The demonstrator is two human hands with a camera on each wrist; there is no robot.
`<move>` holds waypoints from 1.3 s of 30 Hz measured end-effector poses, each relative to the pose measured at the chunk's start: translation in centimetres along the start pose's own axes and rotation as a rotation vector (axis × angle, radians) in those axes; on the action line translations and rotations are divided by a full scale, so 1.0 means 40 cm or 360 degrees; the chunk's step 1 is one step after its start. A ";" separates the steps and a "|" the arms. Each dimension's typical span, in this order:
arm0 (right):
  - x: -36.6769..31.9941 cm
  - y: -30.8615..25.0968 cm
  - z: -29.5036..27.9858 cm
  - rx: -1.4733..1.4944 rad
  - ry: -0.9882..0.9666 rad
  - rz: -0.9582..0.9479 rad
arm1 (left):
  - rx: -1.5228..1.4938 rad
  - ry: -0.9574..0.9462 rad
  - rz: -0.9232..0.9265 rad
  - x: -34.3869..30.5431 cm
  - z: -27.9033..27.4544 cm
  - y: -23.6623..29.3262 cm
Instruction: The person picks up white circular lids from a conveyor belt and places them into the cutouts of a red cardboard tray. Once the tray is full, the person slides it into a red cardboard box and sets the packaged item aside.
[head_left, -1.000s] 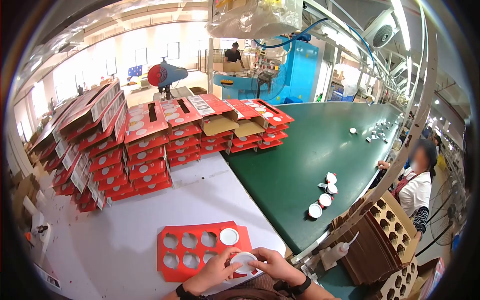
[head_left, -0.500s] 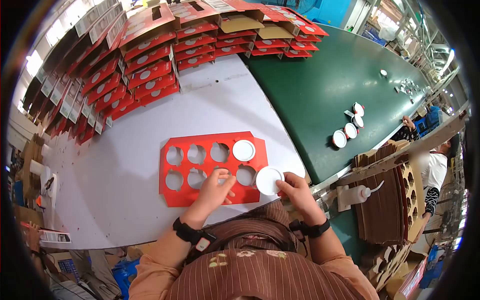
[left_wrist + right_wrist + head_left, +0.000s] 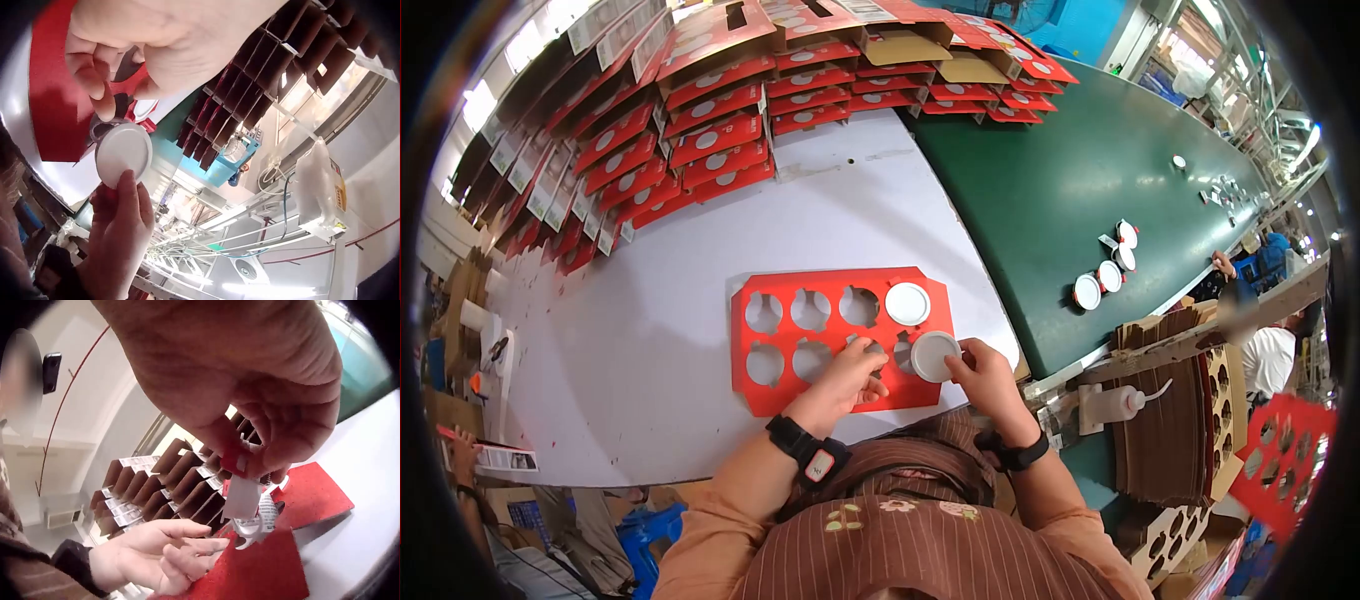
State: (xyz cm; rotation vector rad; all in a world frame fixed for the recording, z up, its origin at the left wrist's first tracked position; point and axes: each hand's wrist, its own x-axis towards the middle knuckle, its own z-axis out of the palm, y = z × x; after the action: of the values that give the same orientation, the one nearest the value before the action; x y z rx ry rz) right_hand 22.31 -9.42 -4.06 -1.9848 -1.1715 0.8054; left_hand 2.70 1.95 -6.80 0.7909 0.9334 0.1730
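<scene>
On a red card [image 3: 742, 345] with two rows of round holes, one white-lidded round container [image 3: 908, 303] sits in the upper right hole. My right hand [image 3: 992, 382] pinches a second container [image 3: 933, 357] by its edge, partly over the lower right hole. Beside it my left hand [image 3: 840, 382], empty with relaxed fingers, is over the card's lower row. The left wrist view shows the held container's white lid [image 3: 124, 153] face on, below my left hand [image 3: 147, 40]. In the right wrist view, a red tab [image 3: 235, 457] and white label [image 3: 242, 499] show under my right fingers.
Stacked red cartons [image 3: 720, 130] stand at the table's back left. Several white-lidded containers [image 3: 1110, 275] lie on the green surface [image 3: 1040, 190] to the right. A white bottle [image 3: 1115, 403] and brown card stacks [image 3: 1165, 430] are near the right edge.
The head view has tilted down. Both hands held the container earlier; my left hand has let go and moved left, while my right hand has brought the container partly over the hole.
</scene>
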 end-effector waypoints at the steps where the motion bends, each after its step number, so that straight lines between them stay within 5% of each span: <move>1: 0.005 -0.009 0.004 -0.0194 0.0069 -0.0052 | -0.0035 -0.0018 0.0045 0.001 -0.001 -0.011; 6: 0.015 0.000 0.032 -0.0491 -0.0003 -0.0080 | -0.0188 -0.0097 0.0116 -0.004 0.011 -0.027; 12: 0.027 0.060 0.069 -0.0139 -0.0008 0.0040 | -0.0032 -0.0021 -0.0055 0.007 0.003 -0.040; 20: 0.006 0.050 0.105 -0.0412 0.0207 -0.0182 | 0.0143 -0.0009 -0.0144 0.034 0.031 -0.081; 29: 0.027 0.054 0.089 -0.0690 0.0143 -0.0106 | 0.0302 0.0103 -0.0112 0.045 0.065 -0.085; 35: 0.033 0.107 0.111 -0.0343 0.0161 -0.0179 | 0.0359 0.0127 -0.0003 0.054 0.054 -0.098; 39: 0.015 0.056 0.087 0.0040 -0.0098 0.0189 | 0.0317 0.0123 0.0055 0.076 0.044 -0.116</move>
State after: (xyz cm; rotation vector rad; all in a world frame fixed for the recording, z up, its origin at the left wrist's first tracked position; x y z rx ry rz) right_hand 20.89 -8.81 -7.94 -2.0369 -1.0809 0.9426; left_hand 4.98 -0.90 -11.32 0.9905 1.0208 0.1429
